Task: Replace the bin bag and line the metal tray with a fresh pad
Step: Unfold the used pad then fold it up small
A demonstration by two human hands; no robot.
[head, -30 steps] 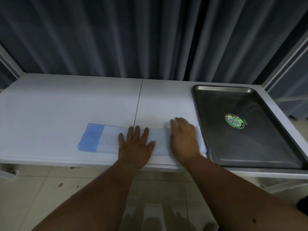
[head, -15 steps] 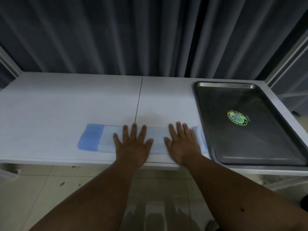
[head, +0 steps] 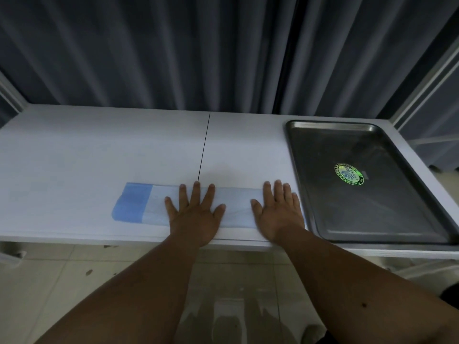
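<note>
Both hands are flat on the pad [head: 231, 207], palms down, fingers spread, not gripping anything, just pressing on it. Left hand [head: 195, 214] sits about mid-pad, with its middle finger lined up with the dark seam [head: 203, 150] that runs front to back across the white bench [head: 99, 150]. Right hand [head: 277, 212] is on the pad's right end, little finger near the tray [head: 367, 234].

Pad is a long folded strip lying along the front edge of the bench, pale whitish-blue for most of it with a darker blue band at the left end. Its right end comes just beside the tray's left rim; can't tell if they actually touch.

Tray is bare metal, sitting at the right end of the bench, with a round green sticker [head: 348, 174] in the middle and nothing else in it. Grey curtain [head: 173, 53] hangs behind the bench, tiled floor [head: 49, 274] below. No bin or bag in view.
</note>
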